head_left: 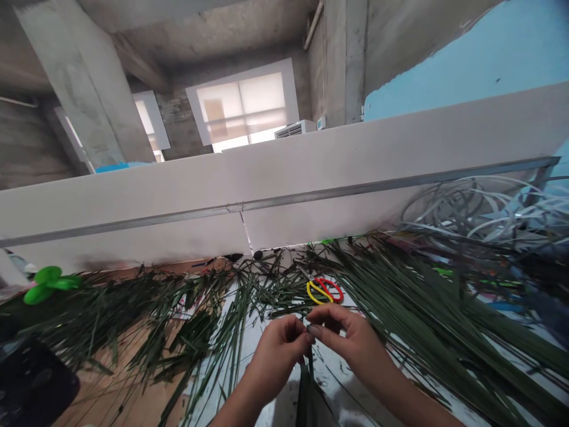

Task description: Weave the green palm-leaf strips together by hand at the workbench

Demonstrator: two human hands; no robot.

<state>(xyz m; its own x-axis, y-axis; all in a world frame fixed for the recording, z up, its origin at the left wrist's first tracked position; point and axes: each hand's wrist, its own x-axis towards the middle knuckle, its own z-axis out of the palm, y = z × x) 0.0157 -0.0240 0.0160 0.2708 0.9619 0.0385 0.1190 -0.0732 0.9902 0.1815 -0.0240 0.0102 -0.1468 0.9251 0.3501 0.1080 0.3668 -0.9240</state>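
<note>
Near the bottom centre, my left hand (284,347) and my right hand (344,335) meet at their fingertips. Both pinch a dark green leaf strip (304,391), whose lower part hangs down between the wrists. The bit between the fingertips is mostly hidden. Just beyond my hands lie scissors (320,292) with one yellow and one red handle loop, their blades pointing away among leaf scraps (275,287).
Long green leaves (418,302) spread across the right side. Cut leaves (146,302) lie at the left, near a green balloon (48,283) and a dark object (35,382). White coiled strips (480,207) sit at the back right, before a white partition (284,172).
</note>
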